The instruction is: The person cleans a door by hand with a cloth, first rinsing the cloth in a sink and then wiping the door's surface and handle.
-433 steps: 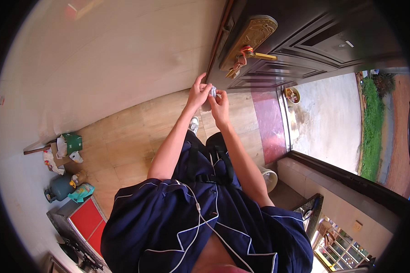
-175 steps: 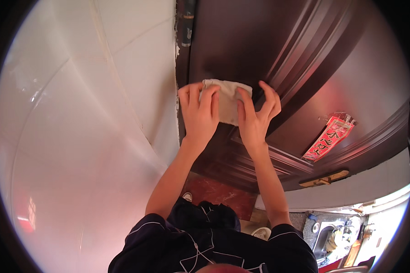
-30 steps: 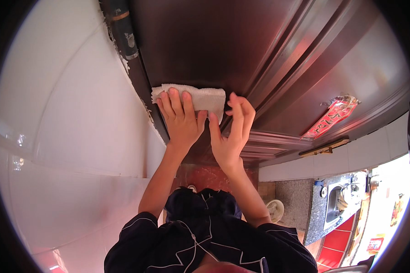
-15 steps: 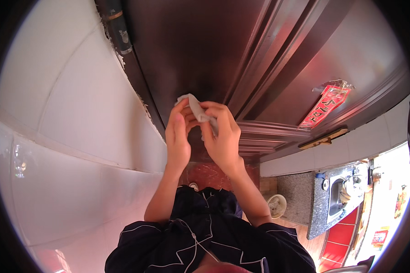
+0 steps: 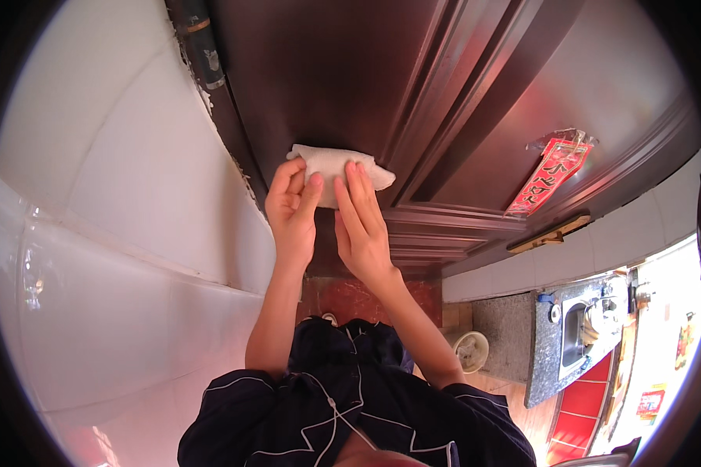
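Note:
A folded whitish cloth (image 5: pixel 331 159) is spread between my hands, in front of the dark brown door (image 5: pixel 311 86). My left hand (image 5: pixel 292 206) grips its left side, thumb on the near face and fingers curled at the edge. Stretched out flat, the fingers of my right hand (image 5: pixel 362 226) rest against the middle of the cloth. Its right end sticks out past those fingertips as a loose corner. Whether the cloth touches the door behind it, I cannot tell.
White tiled wall (image 5: pixel 132 171) rises close on the left, beside a dark pipe (image 5: pixel 202 47). A red paper strip (image 5: pixel 549 177) is stuck on the door panel. At right are a bucket (image 5: pixel 471 352) and a stone counter (image 5: pixel 545 350) with a sink (image 5: pixel 575 335).
The cloth was crumpled between my fingertips and is now opened out into a wider folded piece. My right fingers have straightened over it, and both hands have shifted slightly left.

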A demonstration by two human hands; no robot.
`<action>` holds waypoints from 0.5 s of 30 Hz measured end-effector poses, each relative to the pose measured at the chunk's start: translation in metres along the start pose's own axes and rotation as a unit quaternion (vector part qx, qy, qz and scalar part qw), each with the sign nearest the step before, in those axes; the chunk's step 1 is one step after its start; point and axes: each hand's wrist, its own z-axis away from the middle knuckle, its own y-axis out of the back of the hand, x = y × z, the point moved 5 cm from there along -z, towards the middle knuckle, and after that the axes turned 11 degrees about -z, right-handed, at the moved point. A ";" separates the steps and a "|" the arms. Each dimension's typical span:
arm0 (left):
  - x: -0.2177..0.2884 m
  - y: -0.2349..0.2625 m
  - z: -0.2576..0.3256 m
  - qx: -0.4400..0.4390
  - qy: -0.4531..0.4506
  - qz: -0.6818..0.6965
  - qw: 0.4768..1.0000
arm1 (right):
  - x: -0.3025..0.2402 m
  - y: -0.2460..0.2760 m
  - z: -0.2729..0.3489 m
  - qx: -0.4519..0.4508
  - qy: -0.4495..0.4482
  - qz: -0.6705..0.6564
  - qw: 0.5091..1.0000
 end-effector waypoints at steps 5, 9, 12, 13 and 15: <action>0.021 0.006 0.012 0.163 -0.300 -0.346 0.874 | 0.013 -0.034 -0.005 -0.041 0.011 0.077 0.996; 0.031 -0.001 0.033 0.124 -0.423 -0.583 0.682 | 0.013 -0.042 -0.005 -0.046 -0.009 0.103 0.994; 0.023 -0.003 0.001 -0.013 -0.378 -0.613 0.694 | 0.020 -0.043 -0.013 -0.038 0.012 0.126 0.991; 0.026 -0.005 -0.009 -0.015 -0.389 -0.623 0.678 | 0.019 -0.035 -0.024 -0.044 0.022 0.134 0.990; 0.038 -0.004 -0.024 0.001 -0.413 -0.613 0.674 | 0.011 -0.029 -0.048 -0.036 0.053 0.136 0.989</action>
